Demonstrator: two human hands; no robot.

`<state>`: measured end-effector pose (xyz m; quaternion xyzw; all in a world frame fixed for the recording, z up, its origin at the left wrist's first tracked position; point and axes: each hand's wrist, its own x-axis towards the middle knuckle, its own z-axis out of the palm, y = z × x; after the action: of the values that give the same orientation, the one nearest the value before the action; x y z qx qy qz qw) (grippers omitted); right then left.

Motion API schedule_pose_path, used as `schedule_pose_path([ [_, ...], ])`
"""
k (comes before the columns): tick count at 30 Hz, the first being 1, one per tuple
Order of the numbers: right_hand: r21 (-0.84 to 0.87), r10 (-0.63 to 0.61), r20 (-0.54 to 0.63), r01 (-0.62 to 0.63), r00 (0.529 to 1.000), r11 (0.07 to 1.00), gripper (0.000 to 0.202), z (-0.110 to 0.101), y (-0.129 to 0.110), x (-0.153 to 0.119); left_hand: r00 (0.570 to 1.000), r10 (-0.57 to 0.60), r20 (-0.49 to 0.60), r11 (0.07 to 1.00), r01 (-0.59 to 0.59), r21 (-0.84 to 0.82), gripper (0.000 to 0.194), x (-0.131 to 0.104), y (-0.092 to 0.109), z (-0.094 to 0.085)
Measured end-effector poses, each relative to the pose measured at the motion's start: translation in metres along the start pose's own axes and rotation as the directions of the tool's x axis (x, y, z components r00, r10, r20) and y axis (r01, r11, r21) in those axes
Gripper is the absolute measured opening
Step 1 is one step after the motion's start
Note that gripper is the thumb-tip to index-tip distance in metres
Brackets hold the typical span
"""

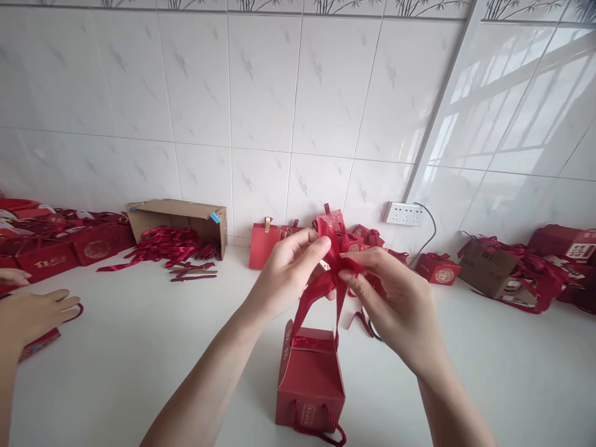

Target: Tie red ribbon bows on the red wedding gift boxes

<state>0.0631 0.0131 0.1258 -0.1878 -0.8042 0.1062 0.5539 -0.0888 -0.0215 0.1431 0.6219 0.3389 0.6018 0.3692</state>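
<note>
Left hand [293,267] is pinching red ribbon [311,298] near frame centre; right hand [398,301] is pinching it just beside, fingertips of both close together. Box [316,372] is resting on table [116,372], lower centre, below both hands in frame. Two ribbon strands are running lengthwise, steeply, from box's upper end to the fingers. Neither hand is lying clearly nearer the box.

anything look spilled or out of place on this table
Mildly: on the left, a cardboard box opens toward the camera and dark red ribbons spill from it onto the table, with loose strips in front. That looks untidy, though possibly deliberate. The gift box below the left hand and right hand shows no obvious damage.
</note>
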Motion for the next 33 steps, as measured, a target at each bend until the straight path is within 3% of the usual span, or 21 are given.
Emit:
schedule_pose_path([
  [4, -0.017, -0.048, -0.114, 0.047, 0.992, 0.999, 0.011, 0.0, -0.002, 0.0, 1.0, -0.025, -0.006, 1.0, 0.025, 0.005, 0.027, 0.002, -0.001, -0.002],
  [7, 0.041, -0.105, -0.125, 0.11, 0.987, 0.993, 0.011, -0.002, -0.002, 0.0, 0.998, -0.058, -0.025, 0.998, 0.057, -0.037, 0.027, 0.004, -0.002, -0.004],
  [14, 0.084, -0.231, 0.102, 0.223, 0.968, 0.971, 0.007, -0.007, 0.0, 0.001, 0.999, 0.009, -0.036, 1.0, -0.01, -0.016, 0.027, 0.006, 0.001, -0.002],
  [19, 0.191, -0.099, 0.098, 0.079, 0.99, 0.978, 0.005, -0.006, -0.001, 0.002, 0.988, 0.138, -0.065, 0.985, -0.13, 0.112, 0.027, 0.003, 0.001, 0.002],
  [23, 0.327, 0.076, 0.191, -0.136, 0.979, 0.935, 0.022, -0.006, -0.002, 0.001, 0.976, 0.215, -0.032, 0.948, -0.2, 0.247, 0.026, -0.001, 0.001, 0.003],
  [25, 0.289, 0.125, 0.226, -0.189, 0.966, 0.939, 0.023, -0.007, -0.004, 0.001, 0.962, 0.273, -0.028, 0.9, -0.245, 0.359, 0.026, -0.002, 0.001, 0.003],
  [28, 0.112, 0.153, 0.171, -0.173, 0.973, 0.978, 0.018, -0.005, -0.005, 0.001, 0.939, 0.343, -0.017, 0.82, -0.291, 0.493, 0.026, -0.002, -0.001, 0.003],
  [33, -0.203, 0.051, 0.034, -0.043, 0.998, 0.978, 0.017, 0.006, -0.002, 0.0, 0.931, 0.364, -0.03, 0.781, -0.287, 0.554, 0.024, -0.002, -0.004, 0.004],
])
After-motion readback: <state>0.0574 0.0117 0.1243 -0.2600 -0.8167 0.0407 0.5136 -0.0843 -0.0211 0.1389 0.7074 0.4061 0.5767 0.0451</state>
